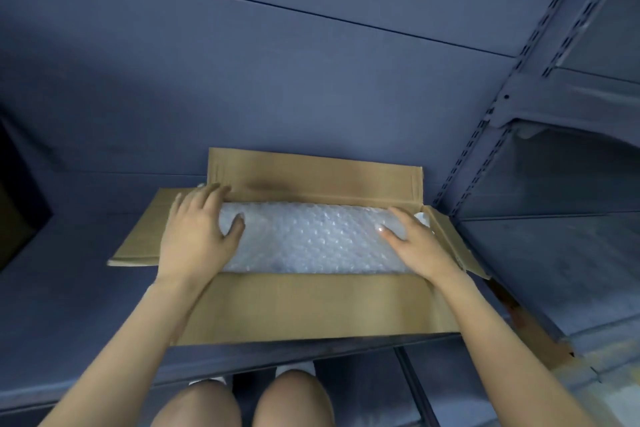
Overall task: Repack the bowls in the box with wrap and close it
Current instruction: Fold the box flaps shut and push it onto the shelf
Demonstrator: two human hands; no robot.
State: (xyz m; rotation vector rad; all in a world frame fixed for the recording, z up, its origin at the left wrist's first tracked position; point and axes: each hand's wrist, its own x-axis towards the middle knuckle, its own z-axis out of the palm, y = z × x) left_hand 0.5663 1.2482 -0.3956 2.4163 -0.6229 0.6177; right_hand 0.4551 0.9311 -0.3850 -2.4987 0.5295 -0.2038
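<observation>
Bowls are hidden under the wrap [311,239] — a bubbled, translucent sheet filling the box [311,308], brown cardboard with all four flaps open. Left hand [197,236] and right hand [415,246] press flat on the wrap's ends, fingers spread — gripping nothing.

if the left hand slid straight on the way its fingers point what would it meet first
Most likely the upright back flap of the box: the left hand lies flat on the bubble wrap, fingers nearly at that flap already. Depth is unclear.
</observation>
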